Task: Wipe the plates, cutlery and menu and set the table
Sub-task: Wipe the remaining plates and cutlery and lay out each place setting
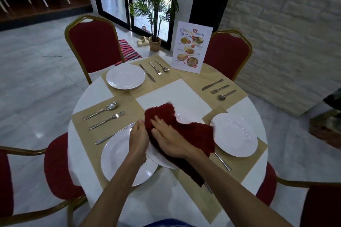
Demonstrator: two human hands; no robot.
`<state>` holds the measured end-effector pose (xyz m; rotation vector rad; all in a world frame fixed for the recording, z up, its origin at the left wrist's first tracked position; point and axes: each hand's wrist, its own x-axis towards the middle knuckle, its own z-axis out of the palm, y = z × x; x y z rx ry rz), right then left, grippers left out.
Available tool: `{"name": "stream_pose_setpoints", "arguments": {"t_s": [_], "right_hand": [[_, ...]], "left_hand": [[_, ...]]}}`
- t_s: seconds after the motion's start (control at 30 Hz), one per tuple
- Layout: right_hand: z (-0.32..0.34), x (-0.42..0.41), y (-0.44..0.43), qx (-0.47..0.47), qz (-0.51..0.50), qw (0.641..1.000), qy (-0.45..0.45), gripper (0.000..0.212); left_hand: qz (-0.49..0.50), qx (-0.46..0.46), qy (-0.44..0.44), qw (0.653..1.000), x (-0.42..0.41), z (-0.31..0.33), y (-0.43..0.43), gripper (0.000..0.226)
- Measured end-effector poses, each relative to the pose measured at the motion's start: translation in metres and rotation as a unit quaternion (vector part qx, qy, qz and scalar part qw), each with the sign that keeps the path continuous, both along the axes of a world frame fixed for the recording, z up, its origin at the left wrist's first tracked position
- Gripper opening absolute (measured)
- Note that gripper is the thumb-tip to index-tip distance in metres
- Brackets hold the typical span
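Plate [160, 160] in hand, lifted off the bench [86, 97], hanging between the near-left plate [118, 160] and the right-hand plate [234, 134]. My left hand [138, 139] grips its rim, fingers curled round the edge. My right hand [170, 141] lies flat and open on the red cloth [195, 134], fingers straight, pressing it onto the plate's face. The cloth drapes over most of the plate — only the near rim and a sliver at the far side show.

To do this well, I reckon: a firm hold on the left so the plate doesn't tip, and broad circles with the flat palm. Then turn the rim through to catch the patch under my left fingers — that's the bit easiest to miss. Mind the loose tail of cloth; it hangs near a piece of cutlery [223, 162] below and could drag it. The far plate [125, 76] and the standing menu [191, 48] sit beyond.
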<state>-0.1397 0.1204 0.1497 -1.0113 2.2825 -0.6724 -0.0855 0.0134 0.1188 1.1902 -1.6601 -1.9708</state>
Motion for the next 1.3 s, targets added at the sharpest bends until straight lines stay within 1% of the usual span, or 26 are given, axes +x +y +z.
{"name": "stream_pose_setpoints", "arguments": {"t_s": [0.03,0.07,0.13,0.17,0.23,0.33,0.43,0.5,0.57,0.6,0.63,0.67,0.73,0.77,0.83,0.9,0.93,1.0,1.03,1.07,1.1,1.17,1.23,1.3], "right_hand": [[0.010,0.001,0.002,-0.026,-0.003,0.999,-0.030,0.051],[0.021,0.000,0.006,-0.040,-0.003,0.999,-0.033,0.049],[0.038,-0.007,0.024,-0.037,0.021,0.999,0.018,0.047],[0.042,-0.011,0.035,-0.022,0.047,0.998,0.044,0.046],[0.045,-0.013,0.052,0.029,0.094,0.993,0.068,0.041],[0.029,-0.002,0.051,0.067,0.104,0.990,0.068,0.031],[0.021,-0.017,0.045,0.093,0.047,0.988,0.116,0.028],[0.025,-0.039,0.048,0.147,-0.005,0.976,0.161,0.029],[0.030,-0.052,0.047,0.177,-0.035,0.968,0.173,0.024],[0.033,-0.052,0.042,0.167,-0.049,0.969,0.178,0.017],[0.034,-0.049,0.033,0.140,-0.067,0.971,0.180,0.010],[0.035,-0.043,0.023,0.099,-0.088,0.976,0.171,0.008],[0.035,-0.026,0.005,0.012,-0.122,0.985,0.123,0.024],[0.032,-0.016,0.001,-0.017,-0.126,0.987,0.101,0.030],[0.026,0.004,0.002,-0.014,-0.085,0.992,0.097,0.038],[0.017,0.015,0.015,0.047,-0.027,0.993,0.104,0.038],[0.014,0.016,0.023,0.080,-0.016,0.991,0.106,0.036],[0.013,0.004,0.034,0.121,-0.036,0.984,0.126,0.025],[0.014,-0.005,0.036,0.125,-0.058,0.979,0.149,0.018],[0.016,-0.012,0.035,0.121,-0.085,0.973,0.176,0.021],[0.017,-0.017,0.031,0.104,-0.113,0.970,0.190,0.028],[0.017,-0.018,0.016,0.028,-0.156,0.970,0.183,0.035],[0.011,-0.003,-0.001,-0.044,-0.150,0.977,0.143,0.031],[0.001,0.019,-0.007,-0.081,-0.100,0.986,0.109,0.028]], "left_hand": [[0.002,0.000,0.003,1.000,0.001,0.000,-0.004,0.035],[0.003,0.002,0.004,1.000,0.002,0.002,-0.008,0.034],[0.008,0.010,-0.001,1.000,0.002,0.007,-0.019,0.031],[0.015,0.016,-0.003,1.000,0.002,0.010,-0.026,0.032],[0.031,0.021,-0.003,0.999,0.003,0.016,-0.036,0.035],[0.020,-0.002,0.014,1.000,0.001,0.018,-0.032,0.038],[0.018,-0.039,0.017,0.999,0.003,0.014,-0.021,0.036],[0.014,-0.044,0.009,0.999,0.006,0.013,-0.018,0.037],[0.000,-0.036,0.013,0.999,0.008,0.013,-0.014,0.036],[-0.009,-0.030,0.022,0.999,0.007,0.014,-0.009,0.036],[-0.020,-0.029,0.031,0.999,0.006,0.015,-0.004,0.035],[-0.031,-0.031,0.037,0.998,0.004,0.016,0.002,0.034],[-0.054,-0.036,0.039,0.997,0.002,0.016,0.010,0.029],[-0.054,-0.036,0.036,0.997,0.002,0.014,0.010,0.027],[-0.029,-0.036,0.038,0.998,0.003,0.014,0.003,0.027],[0.018,-0.057,0.044,0.997,0.007,0.016,-0.006,0.030],[0.042,-0.074,0.041,0.996,0.009,0.017,-0.010,0.032],[0.075,-0.091,0.032,0.993,0.014,0.019,-0.012,0.035],[0.079,-0.093,0.028,0.992,0.015,0.017,-0.010,0.034],[0.079,-0.089,0.026,0.993,0.016,0.016,-0.008,0.034],[0.075,-0.083,0.026,0.993,0.015,0.014,-0.005,0.033],[0.054,-0.077,0.024,0.995,0.012,0.011,0.003,0.034],[0.031,-0.086,0.018,0.996,0.008,0.011,0.008,0.034],[0.037,-0.085,0.018,0.995,0.006,0.010,0.004,0.033]]}}
